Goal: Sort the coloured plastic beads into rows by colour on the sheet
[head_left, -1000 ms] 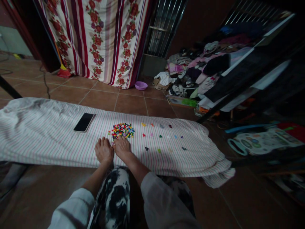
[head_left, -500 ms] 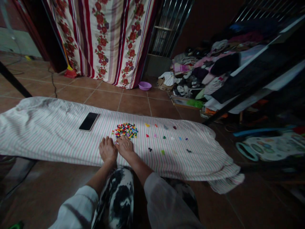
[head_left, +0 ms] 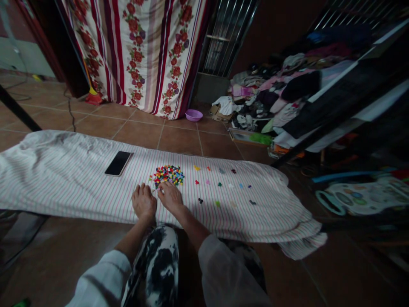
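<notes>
A heap of small multicoloured plastic pieces [head_left: 168, 174] lies on the striped cloth [head_left: 79, 179]. Just in front of its left edge rests my left hand [head_left: 143, 201], palm down, fingers slightly bent and apart on the cloth. My right hand [head_left: 171, 197] is at the heap's near edge, its thumb and fingers pinched together. What they hold is too small to make out. To the right, little groups sorted by colour lie spread out, among them yellow pieces [head_left: 197, 168], red pieces [head_left: 197, 182], black pieces [head_left: 200, 201] and lime green pieces [head_left: 217, 204].
A phone [head_left: 119, 163] lies on the cloth left of the heap. Beyond the cloth are a purple basin [head_left: 194, 115] on the tiled floor and a floral curtain [head_left: 150, 55]. Piled clothes [head_left: 255, 94] and a dark slanting bar [head_left: 289, 153] stand to the right.
My right hand has shifted slightly to the right, away from my left hand, and its fingers have drawn back a little. My left hand stays nearly in place.
</notes>
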The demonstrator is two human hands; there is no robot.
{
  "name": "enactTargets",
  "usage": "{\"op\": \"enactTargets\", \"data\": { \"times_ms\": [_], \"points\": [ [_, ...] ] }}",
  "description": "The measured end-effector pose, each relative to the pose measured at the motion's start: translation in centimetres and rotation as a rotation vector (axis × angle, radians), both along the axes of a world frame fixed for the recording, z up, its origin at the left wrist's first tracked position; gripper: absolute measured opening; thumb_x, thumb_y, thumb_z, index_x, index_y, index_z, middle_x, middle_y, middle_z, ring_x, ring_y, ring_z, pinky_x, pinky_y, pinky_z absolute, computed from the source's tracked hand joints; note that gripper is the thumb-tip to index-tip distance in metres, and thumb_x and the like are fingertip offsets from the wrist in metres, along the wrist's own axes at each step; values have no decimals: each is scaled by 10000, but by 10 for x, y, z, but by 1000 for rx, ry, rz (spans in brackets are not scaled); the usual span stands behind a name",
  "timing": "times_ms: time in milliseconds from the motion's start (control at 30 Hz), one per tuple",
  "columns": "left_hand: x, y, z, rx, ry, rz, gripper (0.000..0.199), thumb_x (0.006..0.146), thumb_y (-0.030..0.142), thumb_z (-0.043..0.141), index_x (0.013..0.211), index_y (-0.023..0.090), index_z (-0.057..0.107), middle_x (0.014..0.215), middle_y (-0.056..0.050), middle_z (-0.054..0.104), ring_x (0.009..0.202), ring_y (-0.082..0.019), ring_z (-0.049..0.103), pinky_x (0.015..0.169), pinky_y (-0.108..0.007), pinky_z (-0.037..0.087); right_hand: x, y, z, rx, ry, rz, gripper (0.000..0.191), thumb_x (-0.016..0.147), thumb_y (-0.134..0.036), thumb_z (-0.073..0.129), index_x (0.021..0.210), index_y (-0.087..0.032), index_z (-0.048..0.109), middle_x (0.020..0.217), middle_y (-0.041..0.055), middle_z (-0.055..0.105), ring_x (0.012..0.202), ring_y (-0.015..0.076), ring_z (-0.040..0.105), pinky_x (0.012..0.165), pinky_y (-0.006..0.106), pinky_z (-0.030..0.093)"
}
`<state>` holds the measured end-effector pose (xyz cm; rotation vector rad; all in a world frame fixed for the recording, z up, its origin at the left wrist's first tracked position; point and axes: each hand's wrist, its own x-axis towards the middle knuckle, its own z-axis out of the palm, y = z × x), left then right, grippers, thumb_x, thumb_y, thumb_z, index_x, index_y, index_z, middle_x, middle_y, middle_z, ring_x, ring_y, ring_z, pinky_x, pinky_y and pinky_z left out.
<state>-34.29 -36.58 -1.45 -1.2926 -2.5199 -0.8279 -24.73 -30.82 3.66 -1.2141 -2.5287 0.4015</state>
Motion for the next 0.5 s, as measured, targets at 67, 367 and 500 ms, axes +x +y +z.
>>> {"op": "enactTargets", "data": {
  "times_ms": [67, 367, 500],
  "points": [
    [0, 0, 1, 6, -3, -2, 309, 861, 168, 390, 1062, 130, 620, 1240, -126, 604, 1251, -294, 435, 1016, -443, 347, 8, 5, 0, -22, 36, -26, 147, 900, -268, 483, 965, -226, 608, 980, 14, 641, 975, 146, 546, 866, 248, 382],
    [2, -2, 6, 9, -53, -4, 318, 827, 175, 412, 1060, 141, 626, 1241, -134, 603, 1252, -304, 436, 1019, -466, 341, 85, 50, -4, -34, 93, -313, 188, 892, -263, 475, 976, -212, 636, 950, 27, 671, 879, 143, 588, 792, 235, 398],
    [3, -1, 7, 14, -57, 0, 317, 840, 180, 404, 1054, 125, 632, 1231, -144, 608, 1249, -300, 439, 1024, -461, 341, 124, 69, -8, -7, 97, -420, 194, 877, -235, 474, 968, -197, 641, 920, 37, 673, 860, 150, 595, 757, 237, 400]
  ]
}}
